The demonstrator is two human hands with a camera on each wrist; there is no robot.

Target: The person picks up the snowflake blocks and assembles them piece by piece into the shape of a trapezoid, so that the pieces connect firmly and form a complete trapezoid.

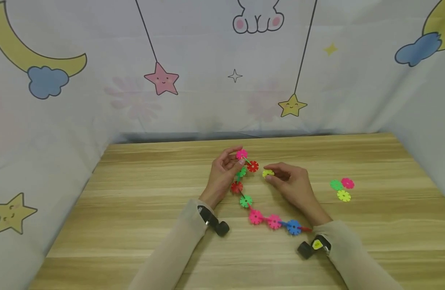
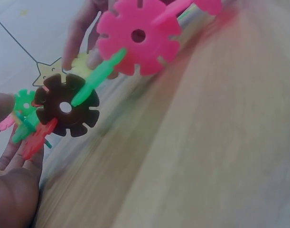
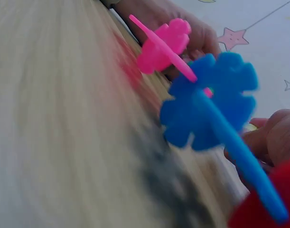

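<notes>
Yellow plastic, a single snowflake disc (image 1: 268, 173), sat pinched in the right hand (image 1: 293, 186) just beside the chain (image 1: 256, 216) lying on the counter (image 1: 142, 209). The left hand (image 1: 222, 175) pinched the chain's pink end disc (image 1: 241, 154); a skewed push could likely pop a slotted joint apart.

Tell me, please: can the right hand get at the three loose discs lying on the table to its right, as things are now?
Probably yes. The three loose discs lie on bare table, nothing between them and the right hand. But that hand already pinches a yellow disc, so its grip is occupied.
</notes>
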